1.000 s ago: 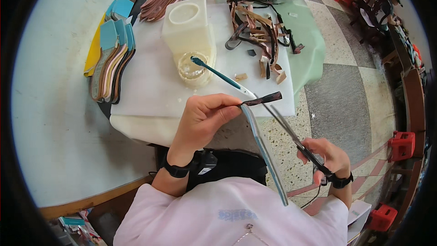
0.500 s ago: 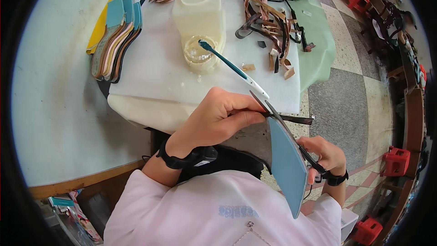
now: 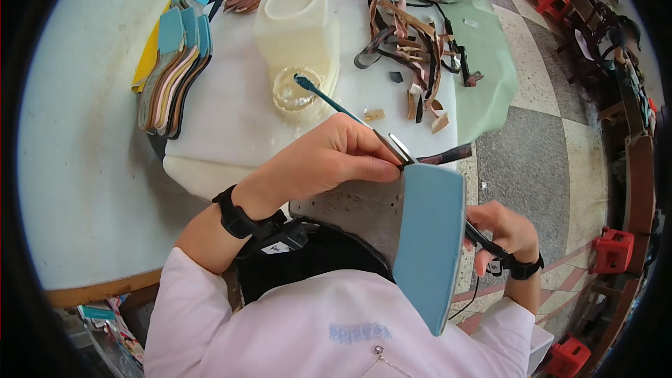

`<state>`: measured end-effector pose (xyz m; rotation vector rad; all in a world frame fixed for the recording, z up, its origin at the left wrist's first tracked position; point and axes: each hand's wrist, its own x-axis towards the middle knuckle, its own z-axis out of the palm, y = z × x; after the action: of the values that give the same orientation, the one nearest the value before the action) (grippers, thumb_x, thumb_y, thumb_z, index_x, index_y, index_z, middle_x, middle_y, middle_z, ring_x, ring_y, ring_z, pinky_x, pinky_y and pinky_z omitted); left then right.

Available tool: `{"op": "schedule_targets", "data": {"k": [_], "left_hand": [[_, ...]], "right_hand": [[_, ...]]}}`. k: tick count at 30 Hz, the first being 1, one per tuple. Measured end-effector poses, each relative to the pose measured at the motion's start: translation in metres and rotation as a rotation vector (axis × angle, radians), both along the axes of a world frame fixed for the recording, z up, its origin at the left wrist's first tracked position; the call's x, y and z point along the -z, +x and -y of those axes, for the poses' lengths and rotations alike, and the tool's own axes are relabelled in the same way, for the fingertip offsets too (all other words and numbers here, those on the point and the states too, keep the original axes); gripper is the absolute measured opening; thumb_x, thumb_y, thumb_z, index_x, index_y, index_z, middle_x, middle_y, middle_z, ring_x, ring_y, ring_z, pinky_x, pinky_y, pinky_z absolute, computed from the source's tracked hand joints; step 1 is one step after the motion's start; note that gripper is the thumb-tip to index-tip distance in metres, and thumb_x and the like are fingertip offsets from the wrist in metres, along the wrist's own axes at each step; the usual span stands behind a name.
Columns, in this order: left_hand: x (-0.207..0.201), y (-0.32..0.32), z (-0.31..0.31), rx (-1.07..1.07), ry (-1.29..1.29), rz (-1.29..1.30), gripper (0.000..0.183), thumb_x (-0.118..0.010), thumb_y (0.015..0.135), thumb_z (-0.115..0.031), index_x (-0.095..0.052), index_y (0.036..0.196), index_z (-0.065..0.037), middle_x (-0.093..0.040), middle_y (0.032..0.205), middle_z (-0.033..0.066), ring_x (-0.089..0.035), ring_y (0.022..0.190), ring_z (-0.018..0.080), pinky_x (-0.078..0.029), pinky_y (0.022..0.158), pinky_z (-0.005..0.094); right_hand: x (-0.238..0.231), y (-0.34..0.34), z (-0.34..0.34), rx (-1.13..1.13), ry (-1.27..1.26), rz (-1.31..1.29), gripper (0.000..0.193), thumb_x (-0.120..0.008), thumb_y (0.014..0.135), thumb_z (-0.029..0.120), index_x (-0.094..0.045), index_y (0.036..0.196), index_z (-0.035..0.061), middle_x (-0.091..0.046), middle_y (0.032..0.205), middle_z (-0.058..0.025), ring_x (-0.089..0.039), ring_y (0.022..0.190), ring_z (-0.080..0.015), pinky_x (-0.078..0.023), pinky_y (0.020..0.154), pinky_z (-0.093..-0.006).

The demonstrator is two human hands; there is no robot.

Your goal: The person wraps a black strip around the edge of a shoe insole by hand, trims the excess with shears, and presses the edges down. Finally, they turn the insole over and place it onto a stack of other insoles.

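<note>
My left hand [image 3: 343,157] pinches the upper corner of a flat light-blue panel [image 3: 428,231] with slightly curved edges, which hangs tilted in front of my chest. A narrow dark strip [image 3: 448,155] sticks out to the right from that corner; whether it is attached to the panel is hard to see. My right hand [image 3: 505,232] is closed around the black handles of scissors [image 3: 401,147]. Their blades pass behind the panel, and the tips show above its top edge near my left fingertips. How far apart the blades are is mostly hidden.
A whitish plastic container [image 3: 294,35] with glue-like residue stands on the white-covered table, a toothbrush [image 3: 325,96] resting in its opening. Leather-like scraps [image 3: 413,49] lie to the right. Stacked blue-topped pieces [image 3: 175,77] lie at left. Red stools [image 3: 616,250] stand on the floor.
The blue panel has turned so that its broad face shows more. Both the panel and my left hand have shifted slightly left. The scissors are now mostly behind the panel.
</note>
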<state>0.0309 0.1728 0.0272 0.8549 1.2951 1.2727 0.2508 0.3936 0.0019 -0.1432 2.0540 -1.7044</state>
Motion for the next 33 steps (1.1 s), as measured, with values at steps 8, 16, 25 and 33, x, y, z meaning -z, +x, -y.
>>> {"op": "schedule_targets", "data": {"k": [8, 16, 25, 33], "left_hand": [[-0.003, -0.018, -0.021, 0.03, 0.013, 0.208, 0.019, -0.062, 0.082, -0.003, -0.066, 0.099, 0.005, -0.066, 0.088, 0.0028, -0.056, 0.078, 0.0038, -0.044, 0.072, 0.0167], [0.006, -0.027, -0.036, -0.074, 0.013, 0.255, 0.019, -0.063, 0.081, -0.005, -0.067, 0.098, 0.003, -0.066, 0.087, 0.0029, -0.057, 0.076, 0.0042, -0.044, 0.071, 0.0176], [0.004, -0.015, -0.036, -0.343, -0.049, -0.164, 0.015, -0.059, 0.085, -0.005, -0.065, 0.096, 0.002, -0.063, 0.076, -0.0018, -0.052, 0.068, 0.0013, -0.041, 0.062, 0.0173], [0.006, 0.007, 0.001, -0.527, 0.041, -0.476, 0.019, -0.056, 0.084, 0.002, -0.063, 0.102, -0.002, -0.053, 0.062, -0.0031, -0.043, 0.059, 0.0011, -0.035, 0.054, 0.0186]], "right_hand": [[0.008, -0.015, -0.021, 0.061, -0.164, 0.052, 0.052, -0.084, 0.058, 0.037, -0.055, 0.081, 0.0009, -0.053, 0.069, -0.0009, -0.048, 0.06, -0.0093, -0.04, 0.055, -0.0238], [0.022, -0.022, -0.036, 0.134, -0.035, -0.061, 0.043, -0.084, 0.063, 0.028, -0.051, 0.073, 0.0023, -0.048, 0.062, 0.0014, -0.04, 0.056, -0.0068, -0.032, 0.049, -0.0233], [0.032, -0.066, -0.063, 0.94, 0.615, -0.159, 0.036, -0.079, 0.07, 0.021, -0.052, 0.069, -0.0024, -0.043, 0.051, -0.0023, -0.039, 0.051, -0.0078, -0.034, 0.046, -0.026], [0.037, -0.12, -0.138, 0.895, 1.252, -0.151, 0.036, -0.073, 0.068, 0.026, -0.058, 0.07, -0.0066, -0.059, 0.066, -0.0236, -0.06, 0.066, -0.0377, -0.044, 0.057, -0.0421]]}}
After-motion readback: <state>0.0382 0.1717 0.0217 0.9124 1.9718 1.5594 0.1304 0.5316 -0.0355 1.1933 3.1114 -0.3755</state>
